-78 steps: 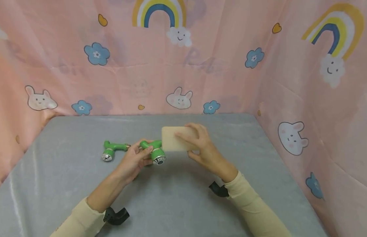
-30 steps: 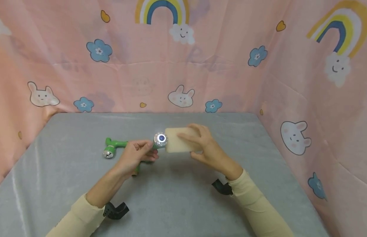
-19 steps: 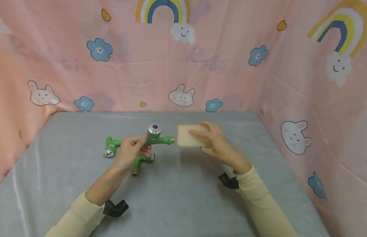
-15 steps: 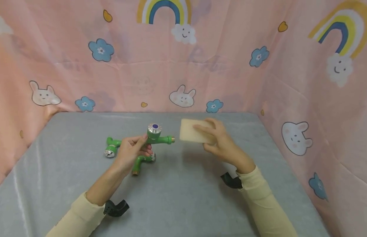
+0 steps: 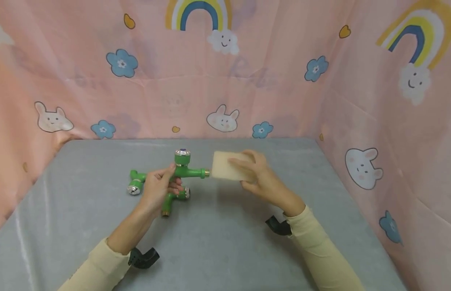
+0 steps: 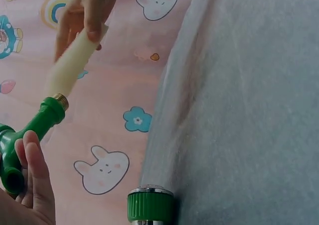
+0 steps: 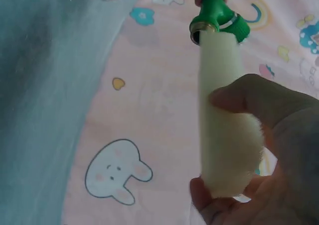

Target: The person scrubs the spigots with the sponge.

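Note:
My left hand (image 5: 161, 188) holds a green tap (image 5: 190, 173) by its spout side, thumb and fingers pinching it. Its chrome-topped knob (image 5: 182, 157) points up, and the brass threaded end (image 6: 62, 101) faces right. In my right hand (image 5: 265, 180) is a pale cream sponge (image 5: 229, 165), gripped at its right part between thumb and fingers. The sponge's left edge comes right at the threaded end in the head view. Seen from the right wrist, the sponge (image 7: 224, 110) stands edge-on and overlaps the tap's inlet (image 7: 202, 31). Both hands are raised over the table.
A second green tap (image 5: 134, 184) lies on the grey cloth-covered table (image 5: 225, 242) behind my left hand. A third green tap (image 5: 167, 206) lies just below that hand, partly hidden by it. Black curved wrist pieces (image 5: 144, 258) stick out from both sleeves. A pink patterned curtain (image 5: 283, 101) encloses the back and sides.
The held tap has turned from knob down, through knob facing me, to knob up. The sponge moved right, away from the tap, then back left to its threaded end.

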Available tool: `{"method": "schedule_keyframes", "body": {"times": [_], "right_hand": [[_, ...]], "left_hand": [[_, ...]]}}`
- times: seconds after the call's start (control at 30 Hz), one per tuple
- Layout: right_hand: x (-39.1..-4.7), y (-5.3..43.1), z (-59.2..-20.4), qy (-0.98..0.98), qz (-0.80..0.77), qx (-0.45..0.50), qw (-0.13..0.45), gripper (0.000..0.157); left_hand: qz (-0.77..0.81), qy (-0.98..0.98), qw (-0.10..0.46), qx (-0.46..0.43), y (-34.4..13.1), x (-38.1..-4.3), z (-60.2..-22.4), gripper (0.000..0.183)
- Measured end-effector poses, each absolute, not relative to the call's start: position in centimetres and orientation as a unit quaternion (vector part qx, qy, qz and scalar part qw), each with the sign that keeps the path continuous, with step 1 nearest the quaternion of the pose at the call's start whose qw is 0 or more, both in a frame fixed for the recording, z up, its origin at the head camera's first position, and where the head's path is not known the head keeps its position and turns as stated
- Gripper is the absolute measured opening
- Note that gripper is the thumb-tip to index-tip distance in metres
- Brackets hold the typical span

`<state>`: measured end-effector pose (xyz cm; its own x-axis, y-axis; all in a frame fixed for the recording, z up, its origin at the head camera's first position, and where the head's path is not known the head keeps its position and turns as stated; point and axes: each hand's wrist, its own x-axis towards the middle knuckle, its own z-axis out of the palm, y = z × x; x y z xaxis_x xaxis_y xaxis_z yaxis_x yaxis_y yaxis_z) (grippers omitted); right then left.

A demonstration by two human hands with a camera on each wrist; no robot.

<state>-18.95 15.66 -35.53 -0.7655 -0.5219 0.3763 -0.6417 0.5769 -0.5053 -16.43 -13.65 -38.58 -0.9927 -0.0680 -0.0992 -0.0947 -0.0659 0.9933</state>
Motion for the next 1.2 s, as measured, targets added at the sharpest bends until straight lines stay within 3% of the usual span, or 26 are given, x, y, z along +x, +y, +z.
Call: {"method": "schedule_keyframes", "body": {"times": [0.23, 0.4, 0.73, 1.0, 1.2], "right_hand": [[-17.9, 13.1, -36.5, -0.859, 0.295, 0.393, 0.146, 0.065], [-17.6, 12.3, -37.1, -0.877, 0.238, 0.379, 0.175, 0.071], [-18.9, 15.0, -36.2, -0.893, 0.249, 0.335, 0.169, 0.067], [-17.9, 13.5, -36.9, -0.864, 0.233, 0.417, 0.162, 0.070], [-18.7, 14.1, -36.8, -0.864, 0.257, 0.397, 0.175, 0.072]], "left_hand": [[0.697, 0.715, 0.036, -0.044, -13.2, -16.5, -39.1, 0.053], [0.678, 0.732, 0.061, 0.010, -12.8, -16.2, -39.0, 0.048], [0.671, 0.739, 0.060, 0.004, -13.1, -16.3, -39.2, 0.046], [0.671, 0.738, 0.075, 0.013, -13.0, -16.3, -39.4, 0.049], [0.663, 0.745, 0.078, 0.026, -13.3, -16.3, -39.1, 0.049]]}}
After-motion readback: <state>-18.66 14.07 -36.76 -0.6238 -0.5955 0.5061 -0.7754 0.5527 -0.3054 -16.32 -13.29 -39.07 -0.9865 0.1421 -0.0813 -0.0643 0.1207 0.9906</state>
